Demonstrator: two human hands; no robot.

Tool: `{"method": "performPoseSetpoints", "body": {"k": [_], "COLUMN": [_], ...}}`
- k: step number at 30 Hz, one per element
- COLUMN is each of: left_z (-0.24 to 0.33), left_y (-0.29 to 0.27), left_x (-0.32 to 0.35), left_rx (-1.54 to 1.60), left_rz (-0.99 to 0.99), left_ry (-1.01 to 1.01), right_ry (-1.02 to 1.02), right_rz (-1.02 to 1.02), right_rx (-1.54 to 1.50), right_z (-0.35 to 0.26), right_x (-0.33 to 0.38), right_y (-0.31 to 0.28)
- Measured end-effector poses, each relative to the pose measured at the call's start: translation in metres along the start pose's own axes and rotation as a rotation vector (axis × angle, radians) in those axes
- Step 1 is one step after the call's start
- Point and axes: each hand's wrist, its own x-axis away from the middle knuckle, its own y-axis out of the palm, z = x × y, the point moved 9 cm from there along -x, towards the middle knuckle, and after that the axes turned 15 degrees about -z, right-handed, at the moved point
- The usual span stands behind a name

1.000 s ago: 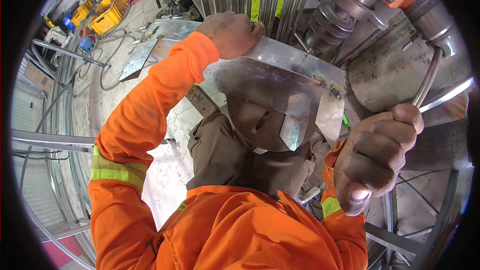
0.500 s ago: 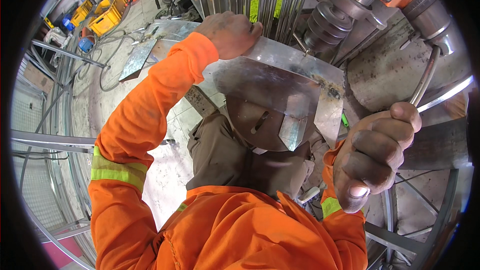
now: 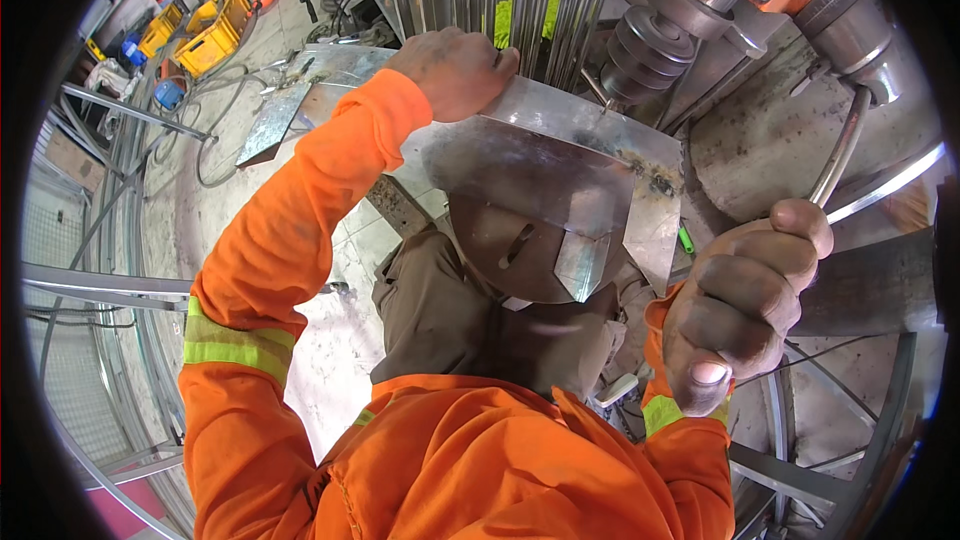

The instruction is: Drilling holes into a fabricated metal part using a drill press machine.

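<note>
Jacket (image 3: pixel 470 460) is bright orange, with soft folds across the front. Left sleeve (image 3: pixel 285 210) is the same orange, heavily creased, and ends in a wide cuff (image 3: pixel 398 110). The left band (image 3: pixel 238 348) shows yellow-green edges with a duller strip between. Right sleeve (image 3: pixel 690 485) is orange too; its band (image 3: pixel 662 414) is yellow-green, partly hidden. Dark uneven line (image 3: pixel 346 507) on the jacket front, possibly stitching. Trousers (image 3: pixel 425 315) are brown and wrinkled. Left hand (image 3: pixel 455 75) and right hand (image 3: pixel 745 300) are bare.
</note>
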Motion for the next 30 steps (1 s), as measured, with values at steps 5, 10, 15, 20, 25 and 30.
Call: {"method": "performPoseSetpoints", "body": {"k": [5, 10, 15, 20, 25, 30], "left_z": [-0.0046, -0.0041, -0.0042, -0.0077, -0.0037, -0.0026], "left_y": [-0.0003, 0.0000, 0.0003, 0.0034, 0.0001, 0.0012], "left_x": [0.0041, 0.0026, 0.0005, -0.0029, 0.0027, -0.0013], "left_rx": [-0.004, -0.009, 0.005, -0.039, 0.019, -0.005], "left_rz": [0.011, 0.010, 0.017, 0.038, 0.006, 0.024], "left_ry": [-0.020, -0.014, -0.010, 0.016, -0.015, 0.007], "right_ry": [-0.022, -0.036, -0.024, -0.015, -0.032, -0.009], "right_rz": [0.029, 0.022, 0.020, 0.041, 0.037, 0.038], "right_rx": [0.001, 0.019, 0.012, 0.024, -0.003, 0.025], "right_z": [0.0001, -0.0008, 0.0002, -0.0008, 0.0005, -0.0005], "right_x": [0.0012, 0.0010, 0.0022, 0.0022, 0.0029, 0.0042], "right_y": [-0.0007, -0.0007, -0.0003, 0.0007, 0.0023, -0.0011]}}
